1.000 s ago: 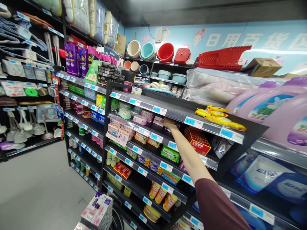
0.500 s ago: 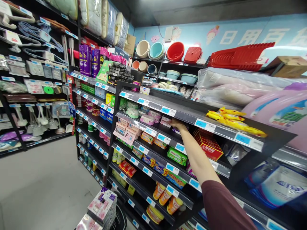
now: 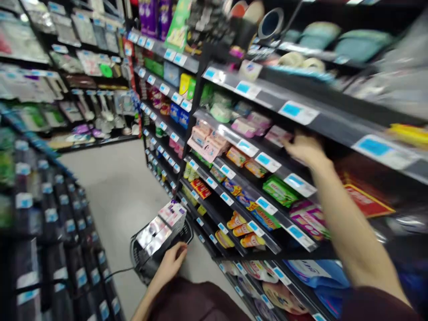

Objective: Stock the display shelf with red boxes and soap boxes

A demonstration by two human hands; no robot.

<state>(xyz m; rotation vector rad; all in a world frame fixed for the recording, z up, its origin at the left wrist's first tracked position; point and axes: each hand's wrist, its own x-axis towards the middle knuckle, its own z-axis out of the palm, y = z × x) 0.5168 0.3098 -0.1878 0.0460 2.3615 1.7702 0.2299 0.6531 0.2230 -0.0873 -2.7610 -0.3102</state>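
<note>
My right hand [image 3: 306, 149] reaches deep into the upper shelf, just under the price rail. Its thumb stands out toward a pale pink soap box [image 3: 277, 135]; the other fingers are partly hidden and blurred, and I see nothing held. Pink-purple soap packs [image 3: 247, 127] lie to the left of that box. Low in the view, my left hand [image 3: 172, 263] hangs with loosely bent fingers, thumb and forefinger apart, holding nothing visible. It appears in front of a black shopping basket [image 3: 147, 267] on the floor, loaded with pink-and-white boxes [image 3: 162, 227].
Below my right arm are a green soap pack [image 3: 280, 191], purple packs [image 3: 309, 218] and orange tubs [image 3: 250, 240]. A red box [image 3: 368, 200] sits right of the forearm. Another shelf unit [image 3: 50, 214] borders the aisle on the left; grey floor [image 3: 103, 178] lies between.
The view has tilted down and come closer to the shelf. My left hand and more of the basket have come into sight. My right hand stays in the same shelf, now showing more of its back.
</note>
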